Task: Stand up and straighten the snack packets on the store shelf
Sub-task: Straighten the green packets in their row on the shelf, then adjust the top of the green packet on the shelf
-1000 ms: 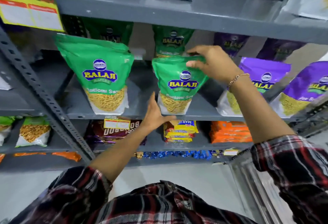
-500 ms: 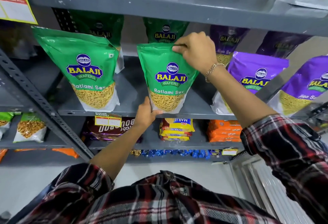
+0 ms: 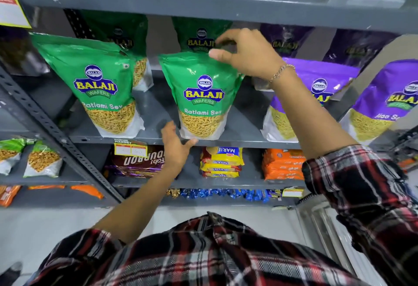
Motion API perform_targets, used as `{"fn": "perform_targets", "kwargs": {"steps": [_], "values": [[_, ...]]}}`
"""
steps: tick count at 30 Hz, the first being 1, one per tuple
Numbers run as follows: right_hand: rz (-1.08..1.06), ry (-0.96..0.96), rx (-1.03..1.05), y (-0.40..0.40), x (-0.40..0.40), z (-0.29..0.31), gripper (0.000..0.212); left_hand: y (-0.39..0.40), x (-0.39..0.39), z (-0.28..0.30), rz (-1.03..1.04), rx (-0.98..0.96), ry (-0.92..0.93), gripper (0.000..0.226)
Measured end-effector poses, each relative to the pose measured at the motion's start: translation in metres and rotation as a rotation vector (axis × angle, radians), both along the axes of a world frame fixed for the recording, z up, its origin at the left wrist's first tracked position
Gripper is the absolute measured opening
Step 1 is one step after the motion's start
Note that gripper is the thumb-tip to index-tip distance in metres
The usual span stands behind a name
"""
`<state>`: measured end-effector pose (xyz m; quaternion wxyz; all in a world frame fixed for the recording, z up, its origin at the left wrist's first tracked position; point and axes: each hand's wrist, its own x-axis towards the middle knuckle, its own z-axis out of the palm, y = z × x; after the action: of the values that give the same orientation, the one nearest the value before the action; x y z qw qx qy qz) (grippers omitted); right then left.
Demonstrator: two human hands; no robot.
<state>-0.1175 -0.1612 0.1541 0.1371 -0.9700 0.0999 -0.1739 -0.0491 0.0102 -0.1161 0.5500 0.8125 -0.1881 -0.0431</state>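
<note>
A green Balaji Ratlami Sev packet (image 3: 203, 95) stands upright at the front of the grey shelf (image 3: 244, 143). My right hand (image 3: 246, 54) hovers at its top edge with the fingers spread and curled; only the thumb tip rests on the seal. At the packet's lower left corner, my left hand (image 3: 175, 147) is open, with fingers beside the base and the thumb along the shelf lip under it. A second green packet (image 3: 97, 86) leans to the left. Two purple packets (image 3: 316, 86) (image 3: 384, 104) stand to the right, the nearer partly hidden by my right arm.
More green and purple packets (image 3: 201, 36) stand in the back row. The upper shelf (image 3: 203, 7) hangs close above the packet tops. A perforated grey upright (image 3: 45, 127) slants across the left. Biscuit packs (image 3: 221, 161) and orange packs (image 3: 282, 163) fill the shelf below.
My right hand has let go of its pinch on the middle packet's top and opened. The packet now stands straighter at the shelf's front. My left hand stays at its base.
</note>
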Motion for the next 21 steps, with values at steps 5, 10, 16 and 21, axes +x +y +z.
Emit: {"fn": "perform_targets", "kwargs": {"steps": [5,10,16,21], "values": [[0.034,0.034,-0.121,-0.066,-0.07,0.011,0.045,-0.056,-0.078,0.003,-0.234,-0.031,-0.096,0.018],[-0.144,0.115,-0.056,-0.151,-0.139,0.018,0.047,-0.16,-0.111,0.02,-0.566,-0.043,-0.008,0.096],[-0.113,0.27,-0.115,-0.192,-0.145,-0.006,0.044,-0.219,-0.121,0.022,-0.441,-0.132,0.141,0.121],[-0.079,0.113,-0.136,-0.205,-0.135,-0.001,0.028,-0.22,-0.121,0.01,-0.299,-0.007,0.126,0.086]]}}
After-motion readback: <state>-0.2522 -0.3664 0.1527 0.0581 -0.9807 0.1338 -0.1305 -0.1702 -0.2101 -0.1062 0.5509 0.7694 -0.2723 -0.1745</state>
